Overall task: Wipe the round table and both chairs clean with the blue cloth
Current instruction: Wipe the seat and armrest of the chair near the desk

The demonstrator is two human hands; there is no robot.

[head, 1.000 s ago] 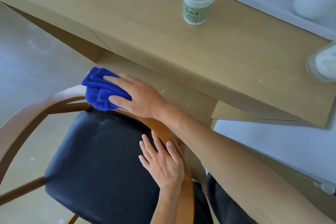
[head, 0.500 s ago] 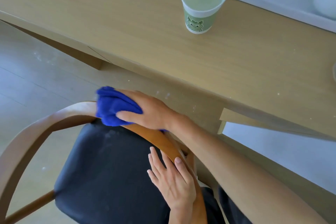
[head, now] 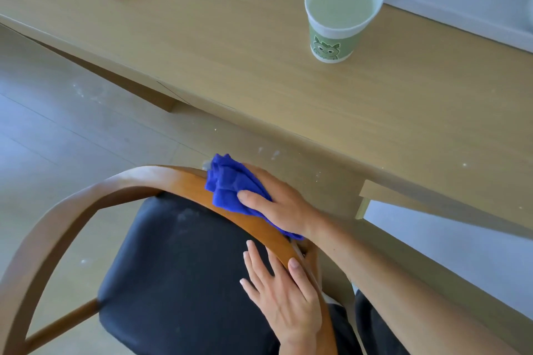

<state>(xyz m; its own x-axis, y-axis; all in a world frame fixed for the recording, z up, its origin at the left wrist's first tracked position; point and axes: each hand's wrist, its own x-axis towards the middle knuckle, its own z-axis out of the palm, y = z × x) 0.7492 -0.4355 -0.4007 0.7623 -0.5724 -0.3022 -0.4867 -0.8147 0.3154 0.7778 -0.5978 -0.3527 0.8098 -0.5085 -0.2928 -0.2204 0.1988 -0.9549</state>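
Since a second ago the right hand (head: 277, 202) has drawn the blue cloth (head: 233, 187) rightward along the chair (head: 86, 199) rail, grasping it bunched, its long axis following the rail. The left hand (head: 285, 294) rests flat, fingers relaxed, below it.

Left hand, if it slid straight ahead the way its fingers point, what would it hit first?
Probably the blue cloth under the right hand on the chair rail. The left hand points up along that rail; depth is uncertain.
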